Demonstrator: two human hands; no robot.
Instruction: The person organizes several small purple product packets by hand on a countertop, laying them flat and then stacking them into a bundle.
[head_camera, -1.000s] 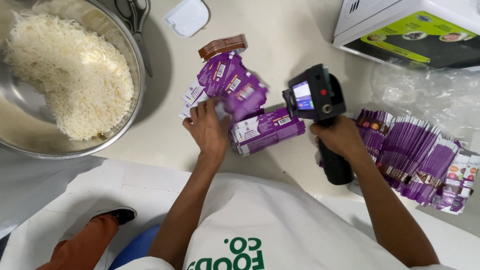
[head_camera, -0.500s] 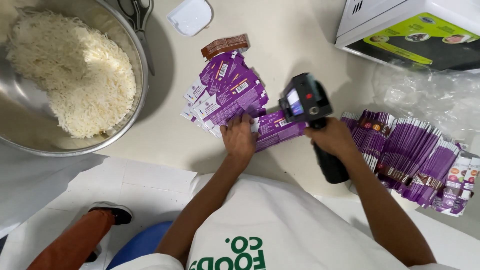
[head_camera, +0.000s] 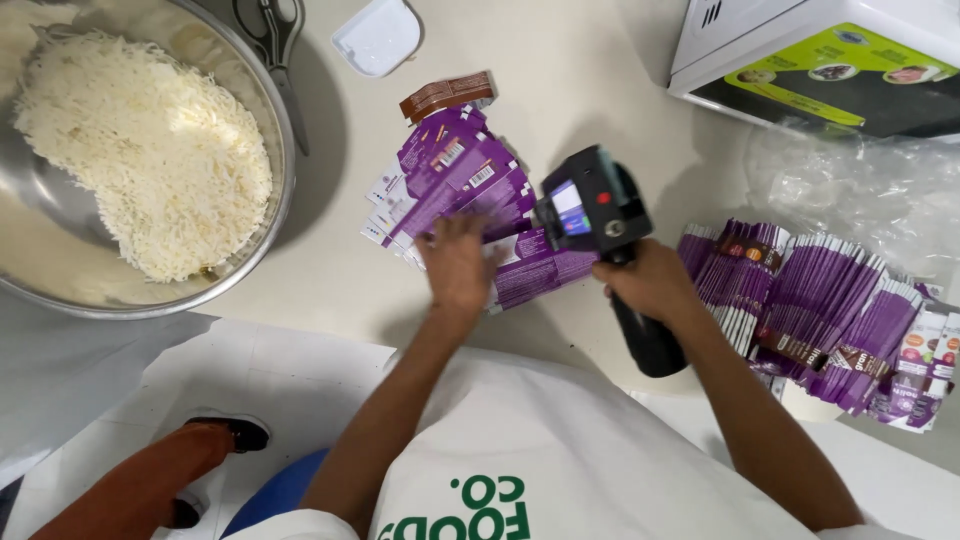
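Note:
My left hand (head_camera: 457, 262) lies flat, fingers spread, on a fanned pile of flat purple cartons (head_camera: 452, 176) on the cream counter. Its fingertips press the purple carton (head_camera: 535, 268) lying nearest my body. My right hand (head_camera: 652, 283) grips the black handle of a handheld printer gun (head_camera: 592, 207), whose small lit screen faces me. The gun's head hovers just over the right end of that carton. One brown carton (head_camera: 447, 93) tops the far end of the pile.
A wide steel bowl (head_camera: 262, 232) of white shredded food fills the left side, with scissors (head_camera: 273, 28) at its far rim. A white lid (head_camera: 377, 36) lies beyond the pile. A long stack of purple cartons (head_camera: 838, 303) lies right, clear plastic wrap (head_camera: 860, 190) and a printed box (head_camera: 820, 60) behind.
My left hand has slid right from the pile's left edge onto the near carton. The printer gun has shifted left and down over that carton.

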